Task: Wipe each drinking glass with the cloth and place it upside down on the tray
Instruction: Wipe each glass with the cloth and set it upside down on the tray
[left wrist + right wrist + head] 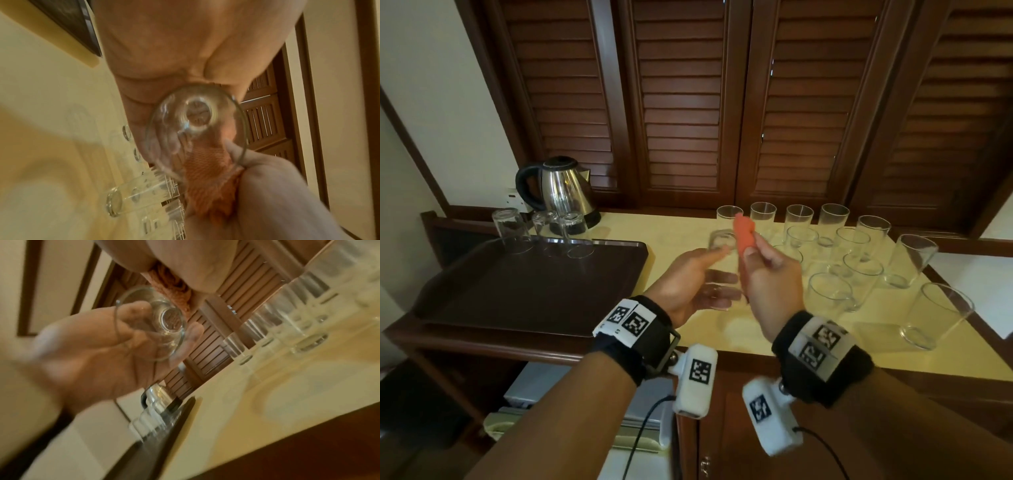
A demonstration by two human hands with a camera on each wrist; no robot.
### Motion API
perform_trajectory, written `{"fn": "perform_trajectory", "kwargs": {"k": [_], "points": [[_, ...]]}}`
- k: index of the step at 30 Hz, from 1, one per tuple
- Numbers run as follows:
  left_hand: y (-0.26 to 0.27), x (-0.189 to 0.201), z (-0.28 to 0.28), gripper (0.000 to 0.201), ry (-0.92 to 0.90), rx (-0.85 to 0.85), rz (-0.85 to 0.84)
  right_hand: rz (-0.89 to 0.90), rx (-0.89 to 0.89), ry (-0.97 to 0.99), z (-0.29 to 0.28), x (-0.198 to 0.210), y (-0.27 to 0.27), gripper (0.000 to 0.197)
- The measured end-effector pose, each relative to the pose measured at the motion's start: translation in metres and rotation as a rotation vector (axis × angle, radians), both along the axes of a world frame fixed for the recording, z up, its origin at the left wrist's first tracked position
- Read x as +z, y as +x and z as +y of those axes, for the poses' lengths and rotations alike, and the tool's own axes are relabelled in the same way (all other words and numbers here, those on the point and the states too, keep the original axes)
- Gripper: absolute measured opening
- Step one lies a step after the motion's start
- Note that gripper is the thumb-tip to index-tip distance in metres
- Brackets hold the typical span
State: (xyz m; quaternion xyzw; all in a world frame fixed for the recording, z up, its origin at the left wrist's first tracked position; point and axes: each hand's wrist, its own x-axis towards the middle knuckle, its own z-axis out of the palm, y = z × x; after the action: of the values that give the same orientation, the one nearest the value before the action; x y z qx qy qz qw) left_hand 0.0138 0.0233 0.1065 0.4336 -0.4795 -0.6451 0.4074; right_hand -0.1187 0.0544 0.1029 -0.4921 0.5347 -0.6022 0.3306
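Glass, clear (head view): one drinking glass is held on its side in the left hand, above the counter, between the tray and the upright glasses.
Left hand (head view): fingers are curled loosely round the glass wall, thumb on top.
Right hand (head view): the orange cloth is pinched in the fingers, just right of the held glass and touching it.
Tray (head view): three glasses are seen already inverted at its far edge; it lies to the left, nearer the left hand.
Key relation (left wrist view): the long axis of the glass is seen end-on, rim toward the wrist and base away; the cloth is pressed against its wall at the rim.
Appearance (right wrist view): the glass is thin-walled with a thick base, tapered, no marks discernible through blur; the cloth is bunched under the right fingers.
Judgement: wiping is under way; turning the glass rim-down comes before the tray.
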Motion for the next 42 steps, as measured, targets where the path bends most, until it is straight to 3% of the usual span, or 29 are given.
{"fn": "perform_trajectory", "kwargs": {"k": [4,8,10,12,16,20,25,29,32,36,40,42], "points": [[-0.001,-0.001,-0.006,0.043,-0.077,0.159,0.042,0.058,0.086,0.024,0.006,0.003,0.006,0.036],[-0.002,0.0,-0.004,0.037,-0.036,0.022,0.003,-0.036,0.033,0.029,-0.003,0.005,-0.002,0.037],[-0.004,-0.003,-0.005,0.038,-0.105,0.107,-0.007,-0.065,0.036,0.029,-0.002,0.009,-0.002,0.035],[-0.004,-0.002,-0.01,0.044,-0.122,0.229,0.027,0.037,0.115,0.021,0.007,0.005,0.005,0.039],[-0.005,-0.003,-0.005,0.032,-0.06,0.036,0.004,0.004,0.039,0.005,0.0,0.002,-0.001,0.041],[-0.007,-0.004,-0.01,0.05,-0.1,0.156,0.046,0.036,0.078,-0.001,0.003,0.002,0.006,0.04],[-0.005,-0.002,-0.004,0.039,-0.033,0.026,0.027,-0.04,-0.005,-0.008,-0.007,0.0,-0.003,0.04],[0.001,-0.003,-0.01,0.057,-0.049,0.178,0.065,0.082,0.096,-0.001,0.001,-0.007,0.011,0.041],[0.001,-0.004,-0.008,0.043,-0.037,0.027,0.012,0.002,0.018,0.0,-0.011,-0.004,0.003,0.04],[0.004,-0.006,-0.012,0.048,-0.104,0.136,0.066,0.028,0.072,0.011,-0.003,-0.001,0.009,0.04],[0.005,-0.002,-0.008,0.038,-0.055,-0.013,0.014,-0.023,0.031,0.0,-0.013,-0.003,0.003,0.039],[0.004,-0.006,-0.009,0.039,-0.113,0.065,0.007,-0.03,0.02,0.01,-0.015,-0.001,0.003,0.038]]}}
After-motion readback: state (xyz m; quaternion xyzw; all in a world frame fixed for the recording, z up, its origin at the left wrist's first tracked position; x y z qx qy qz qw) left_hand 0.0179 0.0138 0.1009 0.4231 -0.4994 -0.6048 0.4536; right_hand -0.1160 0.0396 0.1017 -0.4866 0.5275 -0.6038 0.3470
